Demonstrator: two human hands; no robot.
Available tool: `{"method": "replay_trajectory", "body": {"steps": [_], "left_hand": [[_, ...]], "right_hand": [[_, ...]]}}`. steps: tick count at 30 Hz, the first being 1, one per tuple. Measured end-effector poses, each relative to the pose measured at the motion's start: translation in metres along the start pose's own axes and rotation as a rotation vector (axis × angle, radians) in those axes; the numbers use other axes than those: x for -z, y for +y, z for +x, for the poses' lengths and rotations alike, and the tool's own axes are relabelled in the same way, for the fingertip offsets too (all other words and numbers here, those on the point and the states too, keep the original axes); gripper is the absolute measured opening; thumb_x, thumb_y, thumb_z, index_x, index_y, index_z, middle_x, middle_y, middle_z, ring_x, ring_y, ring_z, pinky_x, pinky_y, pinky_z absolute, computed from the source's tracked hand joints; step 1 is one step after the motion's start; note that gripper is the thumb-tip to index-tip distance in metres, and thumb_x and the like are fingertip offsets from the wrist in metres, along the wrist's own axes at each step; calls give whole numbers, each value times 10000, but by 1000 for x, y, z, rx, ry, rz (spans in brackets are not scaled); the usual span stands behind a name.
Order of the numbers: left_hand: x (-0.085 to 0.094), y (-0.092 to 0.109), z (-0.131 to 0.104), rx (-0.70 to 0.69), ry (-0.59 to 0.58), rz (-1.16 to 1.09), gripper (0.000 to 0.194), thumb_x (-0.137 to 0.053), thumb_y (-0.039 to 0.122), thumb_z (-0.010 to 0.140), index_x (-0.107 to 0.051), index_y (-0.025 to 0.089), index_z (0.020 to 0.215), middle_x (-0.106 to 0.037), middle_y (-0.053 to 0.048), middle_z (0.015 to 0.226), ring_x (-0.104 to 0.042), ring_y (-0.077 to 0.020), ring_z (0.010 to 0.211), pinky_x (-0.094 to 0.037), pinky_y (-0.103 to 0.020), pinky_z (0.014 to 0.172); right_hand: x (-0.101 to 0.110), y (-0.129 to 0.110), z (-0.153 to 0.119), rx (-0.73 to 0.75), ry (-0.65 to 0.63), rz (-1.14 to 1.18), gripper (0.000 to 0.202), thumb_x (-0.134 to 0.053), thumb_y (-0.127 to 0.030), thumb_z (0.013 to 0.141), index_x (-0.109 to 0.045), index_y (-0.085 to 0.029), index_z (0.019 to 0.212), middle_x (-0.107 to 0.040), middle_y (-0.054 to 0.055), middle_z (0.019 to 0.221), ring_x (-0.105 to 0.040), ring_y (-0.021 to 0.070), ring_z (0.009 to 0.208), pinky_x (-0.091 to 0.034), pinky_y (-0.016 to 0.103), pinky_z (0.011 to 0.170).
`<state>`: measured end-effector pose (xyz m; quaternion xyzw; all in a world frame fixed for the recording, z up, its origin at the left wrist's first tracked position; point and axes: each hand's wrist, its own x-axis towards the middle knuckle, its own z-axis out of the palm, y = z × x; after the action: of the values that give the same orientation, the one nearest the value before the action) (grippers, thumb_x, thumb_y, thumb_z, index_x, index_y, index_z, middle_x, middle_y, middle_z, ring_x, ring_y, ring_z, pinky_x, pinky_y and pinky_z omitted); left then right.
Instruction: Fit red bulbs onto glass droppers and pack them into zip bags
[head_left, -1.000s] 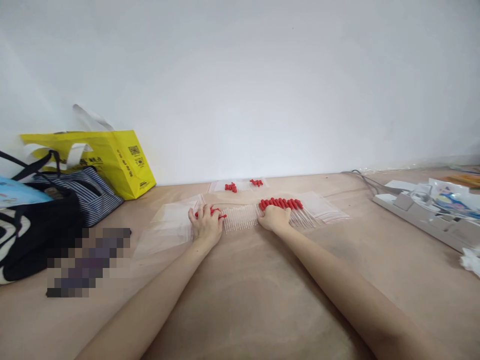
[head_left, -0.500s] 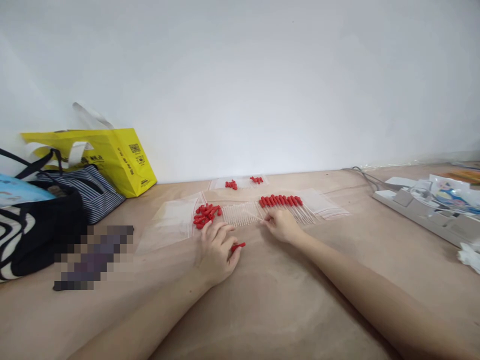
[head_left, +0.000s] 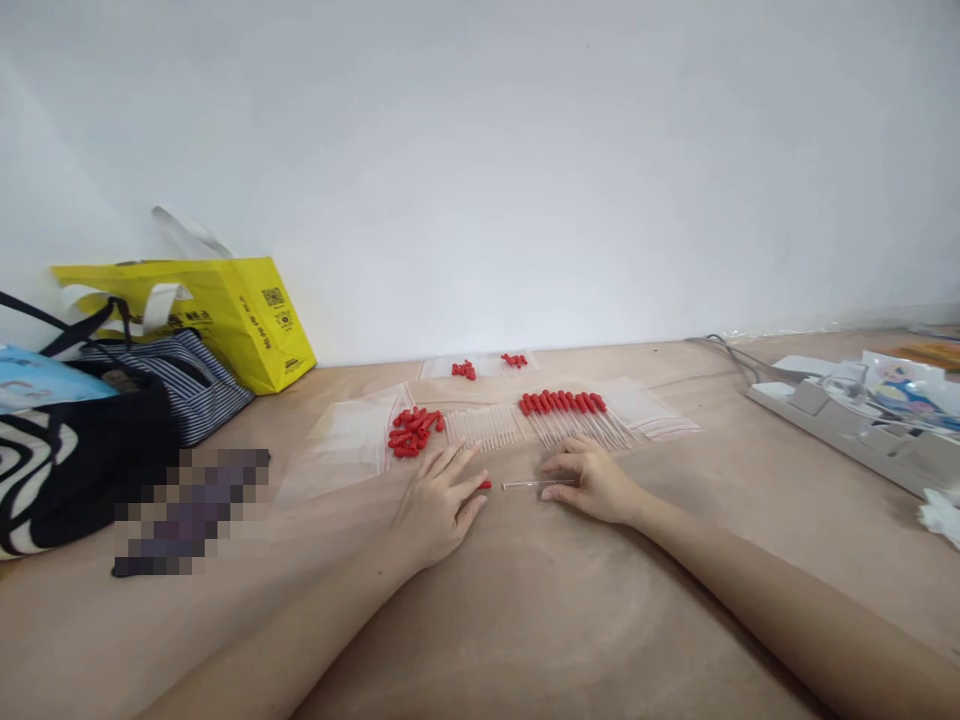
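Note:
My left hand point(head_left: 439, 505) rests palm down near the middle, fingers spread over a small red piece point(head_left: 486, 485) whose tip shows beyond them. My right hand point(head_left: 596, 482) pinches a thin clear stick point(head_left: 525, 485) that points left toward the red piece, with a gap between. Behind my left hand lies a loose pile of red pieces point(head_left: 415, 430). Next to it is a row of bare thin sticks point(head_left: 484, 428). Further right, several sticks with red ends point(head_left: 562, 402) lie side by side.
Clear zip bags point(head_left: 345, 435) lie under and beside the pieces; smaller red bits point(head_left: 463, 370) lie near the wall. At left stand a yellow bag point(head_left: 259, 320) and a striped pouch point(head_left: 195, 385). A white power strip point(head_left: 840, 435) sits at right.
My right hand has moved from the row of bare sticks toward me and slightly right, now with a stick in its fingers. My left hand has shifted slightly over the red piece.

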<state>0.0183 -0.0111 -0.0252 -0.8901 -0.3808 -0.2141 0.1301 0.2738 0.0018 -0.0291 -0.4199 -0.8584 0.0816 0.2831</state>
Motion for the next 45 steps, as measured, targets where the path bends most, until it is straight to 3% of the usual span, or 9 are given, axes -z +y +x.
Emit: {"method": "replay_trajectory", "body": {"steps": [3,8,14,21,28,35,45], "left_hand": [[-3,-3,1,5,-15,13,265,-437,287,841,-607,223,1034,-428,-69,1309,-341,-261,1218,-329,-465,931],[-6,-4,8,36,19,-3,213,-468,257,825,-657,262,924,-507,-60,1238,-395,-272,1182,-313,-522,923],[-7,1,12,38,84,-32,198,-460,208,823,-657,228,824,-553,-79,1182,-416,-258,1174,-210,-567,976],[-4,7,12,90,135,-124,159,-399,188,864,-557,200,867,-624,-39,1079,-453,-218,1152,-108,-560,1011],[-3,7,13,61,172,-170,144,-390,155,861,-528,196,872,-669,-14,960,-498,-218,1109,-56,-556,1012],[2,11,16,72,277,-192,141,-434,193,844,-570,212,808,-684,31,752,-612,-168,842,-58,-510,1022],[2,12,11,29,264,-210,156,-450,209,836,-597,220,787,-669,33,659,-600,-160,780,-56,-513,1010]], "right_hand": [[-3,-9,11,-73,-60,49,205,-648,-365,688,-646,-200,810,-603,27,775,-529,156,771,-382,272,701],[-6,-17,23,-193,-190,61,88,-634,-276,692,-606,-193,684,-602,-5,692,-521,135,695,-357,238,620],[-15,-26,14,-128,-30,-113,117,-528,-284,792,-561,-184,742,-602,27,791,-502,177,818,-282,322,733],[-23,-34,13,-111,133,-31,99,-497,-241,813,-534,-177,748,-605,10,746,-494,148,757,-213,343,792],[-22,-36,12,-41,125,-40,121,-478,-258,828,-577,-201,786,-629,-2,733,-492,137,756,-195,332,798],[-23,-44,9,39,141,-77,154,-461,-244,827,-594,-191,768,-607,-1,658,-455,136,707,-201,326,781],[-19,-38,11,234,156,-197,187,-433,-216,834,-602,-188,760,-587,6,649,-430,139,715,-197,341,798]]}}
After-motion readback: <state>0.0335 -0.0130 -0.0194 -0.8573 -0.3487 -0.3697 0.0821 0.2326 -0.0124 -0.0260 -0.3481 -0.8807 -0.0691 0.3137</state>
